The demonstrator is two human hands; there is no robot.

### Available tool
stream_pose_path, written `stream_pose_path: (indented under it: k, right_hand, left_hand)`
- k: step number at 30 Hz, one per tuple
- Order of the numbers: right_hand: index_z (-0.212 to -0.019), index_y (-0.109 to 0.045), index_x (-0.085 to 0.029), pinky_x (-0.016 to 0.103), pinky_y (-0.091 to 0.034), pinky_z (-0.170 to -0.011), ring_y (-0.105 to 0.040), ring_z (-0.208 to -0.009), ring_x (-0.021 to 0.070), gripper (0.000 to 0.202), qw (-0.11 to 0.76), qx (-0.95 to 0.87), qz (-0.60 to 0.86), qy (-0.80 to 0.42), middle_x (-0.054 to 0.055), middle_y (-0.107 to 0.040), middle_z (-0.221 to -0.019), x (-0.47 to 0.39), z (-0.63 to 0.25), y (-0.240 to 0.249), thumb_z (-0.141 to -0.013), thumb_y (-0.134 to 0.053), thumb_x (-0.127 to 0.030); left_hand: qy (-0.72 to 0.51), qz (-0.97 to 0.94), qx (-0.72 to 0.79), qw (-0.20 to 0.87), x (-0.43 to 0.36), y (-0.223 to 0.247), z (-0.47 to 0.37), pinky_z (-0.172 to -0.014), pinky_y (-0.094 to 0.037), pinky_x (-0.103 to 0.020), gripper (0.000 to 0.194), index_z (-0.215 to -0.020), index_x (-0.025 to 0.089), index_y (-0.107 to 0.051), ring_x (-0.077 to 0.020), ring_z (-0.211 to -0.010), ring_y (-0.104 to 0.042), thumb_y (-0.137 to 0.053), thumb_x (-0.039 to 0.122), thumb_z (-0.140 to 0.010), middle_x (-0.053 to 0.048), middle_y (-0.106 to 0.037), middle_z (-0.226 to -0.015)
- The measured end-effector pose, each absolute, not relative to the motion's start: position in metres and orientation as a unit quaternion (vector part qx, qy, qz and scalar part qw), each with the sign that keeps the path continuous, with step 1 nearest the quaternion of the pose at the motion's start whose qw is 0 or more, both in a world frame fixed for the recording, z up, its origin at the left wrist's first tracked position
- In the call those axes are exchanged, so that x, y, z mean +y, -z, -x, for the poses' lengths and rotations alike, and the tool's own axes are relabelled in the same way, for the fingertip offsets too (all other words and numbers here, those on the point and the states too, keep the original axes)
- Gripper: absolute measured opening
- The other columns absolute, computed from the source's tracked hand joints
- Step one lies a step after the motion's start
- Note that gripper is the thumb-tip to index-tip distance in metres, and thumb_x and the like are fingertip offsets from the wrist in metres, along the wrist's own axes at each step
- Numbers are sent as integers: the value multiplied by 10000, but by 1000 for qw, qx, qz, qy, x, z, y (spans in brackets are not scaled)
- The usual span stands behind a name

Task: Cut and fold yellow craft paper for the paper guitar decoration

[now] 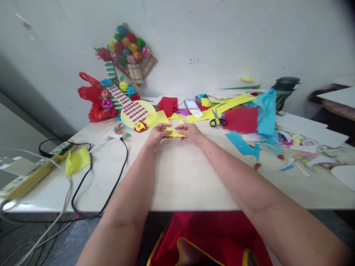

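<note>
A small piece of yellow paper [174, 133] is stretched between my two hands, just above the white table [188, 177]. My left hand [158, 135] pinches its left end, and my right hand [191, 133] pinches the right end. Behind my left hand lies a larger yellow paper sheet [159, 119]. A red and yellow paper flower [140, 126] rests to the left, by the round yellow body of a guitar-shaped craft [138, 112]. Beyond my right hand are black-handled scissors [217, 121].
A white glue gun [113, 133] with a black cord lies at left, near a yellow power strip [33, 173]. Red paper [240, 120], blue paper [266, 111] and scraps cover the right side. A paper-flower basket [135, 73] leans against the wall.
</note>
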State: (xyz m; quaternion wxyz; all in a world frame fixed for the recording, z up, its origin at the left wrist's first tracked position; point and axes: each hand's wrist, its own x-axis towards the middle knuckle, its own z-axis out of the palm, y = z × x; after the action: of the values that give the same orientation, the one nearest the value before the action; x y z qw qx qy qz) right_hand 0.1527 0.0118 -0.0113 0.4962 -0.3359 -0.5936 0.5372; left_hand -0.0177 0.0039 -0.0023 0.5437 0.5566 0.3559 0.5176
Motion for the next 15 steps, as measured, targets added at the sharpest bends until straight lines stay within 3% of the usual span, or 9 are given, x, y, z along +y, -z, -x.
stream_pose_path:
  k: [4,8,15]
  right_hand:
    - [-867,-633,-167,212,-454,-433,-503,-448,67,291,506,-583,355,-527,-19,-605,-615,11,-152,10,-591,-667,-251]
    - [-884,-630,-165,209,-448,-430,-522,-485,79,318,518,-573,356,-526,-3,-619,-664,9,-151,8,-582,-669,-257]
    - [-891,-629,-153,195,-438,-457,-550,-569,98,338,550,-561,350,-510,2,-619,-662,10,-148,10,-571,-669,-255]
  left_hand:
    - [-538,-499,352,581,7,1,17,-625,-516,-302,384,-909,128,-571,-159,-670,-618,-648,357,-610,-43,-625,-731]
    - [-512,-460,396,608,8,1,15,-565,-502,-279,453,-850,103,-576,-186,-618,-625,-565,512,-656,-87,-635,-673]
    - [-495,-487,398,600,3,3,8,-563,-481,-253,367,-805,80,-582,-153,-571,-610,-706,337,-574,-65,-622,-617]
